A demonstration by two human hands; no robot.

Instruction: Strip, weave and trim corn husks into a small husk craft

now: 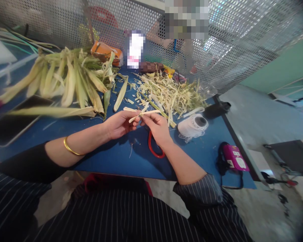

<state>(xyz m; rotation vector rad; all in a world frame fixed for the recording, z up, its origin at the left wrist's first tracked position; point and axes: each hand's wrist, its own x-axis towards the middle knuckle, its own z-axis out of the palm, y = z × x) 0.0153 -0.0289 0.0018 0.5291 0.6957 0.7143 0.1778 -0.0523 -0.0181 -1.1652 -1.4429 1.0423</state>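
Between my two hands is a small piece of pale corn husk strips point(151, 112) crossing at a middle point, with loose ends sticking out. My left hand point(121, 123), with a gold bangle on its forearm, pinches the left side of it. From the right, my right hand point(158, 127) grips it near the crossing, fingertips close to the left ones. Below my right hand lies a red looped handle point(157, 153), its other end hidden under the hand. A heap of shredded husk strips point(171, 94) lies just beyond my hands.
Whole corn husks point(70, 80) pile up on the blue table point(111, 158) at the left. A cone of white thread point(193, 126), a black cylinder point(217, 110) and a magenta box point(234, 158) stand right. Behind are an orange packet point(107, 53), a lit phone point(136, 48) and a perforated metal screen point(151, 23).
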